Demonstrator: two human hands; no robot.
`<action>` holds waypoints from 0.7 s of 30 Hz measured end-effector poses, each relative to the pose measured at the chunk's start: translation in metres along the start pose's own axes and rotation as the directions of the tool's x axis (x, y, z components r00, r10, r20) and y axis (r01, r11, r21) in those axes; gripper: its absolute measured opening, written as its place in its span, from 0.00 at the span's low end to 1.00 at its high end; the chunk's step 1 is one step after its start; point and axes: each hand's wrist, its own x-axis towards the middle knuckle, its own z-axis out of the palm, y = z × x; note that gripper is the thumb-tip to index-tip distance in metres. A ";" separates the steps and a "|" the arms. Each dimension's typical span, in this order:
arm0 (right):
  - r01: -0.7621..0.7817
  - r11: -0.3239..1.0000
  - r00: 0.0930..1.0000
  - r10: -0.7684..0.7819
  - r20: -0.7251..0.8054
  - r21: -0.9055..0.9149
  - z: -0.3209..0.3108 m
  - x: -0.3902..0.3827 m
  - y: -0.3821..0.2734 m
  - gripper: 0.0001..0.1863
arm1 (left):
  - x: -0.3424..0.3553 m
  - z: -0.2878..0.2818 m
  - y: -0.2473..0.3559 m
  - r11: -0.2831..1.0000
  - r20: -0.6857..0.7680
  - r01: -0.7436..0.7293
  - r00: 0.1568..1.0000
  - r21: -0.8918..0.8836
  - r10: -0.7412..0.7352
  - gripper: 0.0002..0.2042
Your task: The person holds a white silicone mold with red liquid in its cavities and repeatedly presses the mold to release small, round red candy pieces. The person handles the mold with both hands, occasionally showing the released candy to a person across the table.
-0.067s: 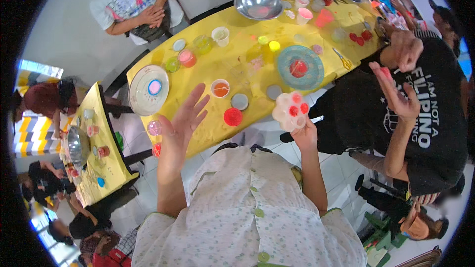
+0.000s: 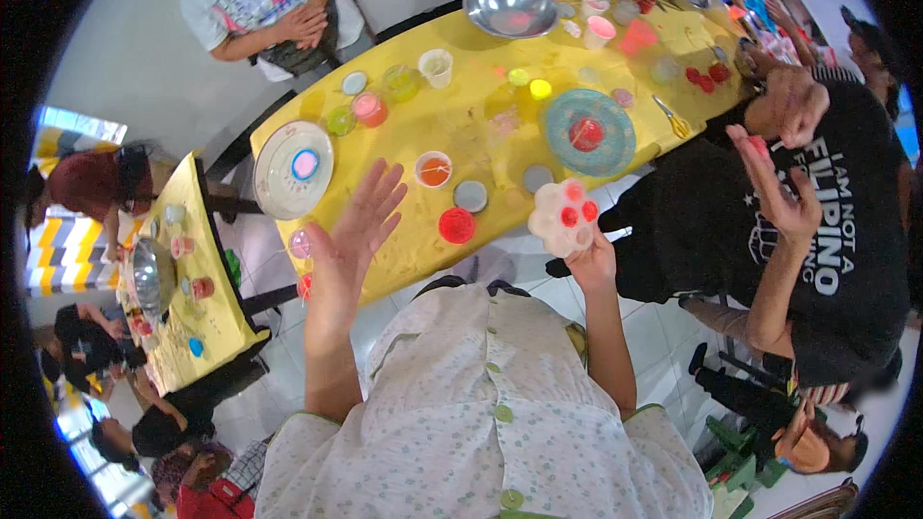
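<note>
My left hand (image 2: 358,235) is raised over the near edge of the table, fingers spread, with nothing in it. In my right hand (image 2: 593,262) is a whitish flower-shaped mold (image 2: 548,218), held up near the table's edge; red pieces sit in some of its rounded hollows. Between my hands, a round container of bright red stuff (image 2: 457,226) stands on the yellow-covered table (image 2: 385,264). Just behind it are a grey round lid (image 2: 470,197) and a white cup with orange contents and a stick (image 2: 434,170).
Left stands a plate (image 2: 279,197) with a blue-rimmed round container; right, a teal plate (image 2: 611,149) holds a red one. Scissors (image 2: 673,118) lie at the right edge. A steel bowl (image 2: 511,8) is at the back. Close on my right, a person in black (image 2: 731,202) raises their hands.
The table and its things appear shifted slightly to the right in the view. My left fingers have turned a little; my right hand keeps its hold on the mold.
</note>
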 end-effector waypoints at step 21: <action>-0.516 0.826 0.853 0.519 -0.051 -0.226 0.044 0.132 0.248 0.22 | -0.089 -0.127 0.000 0.991 -0.443 0.029 0.892 -0.134 -0.086 0.46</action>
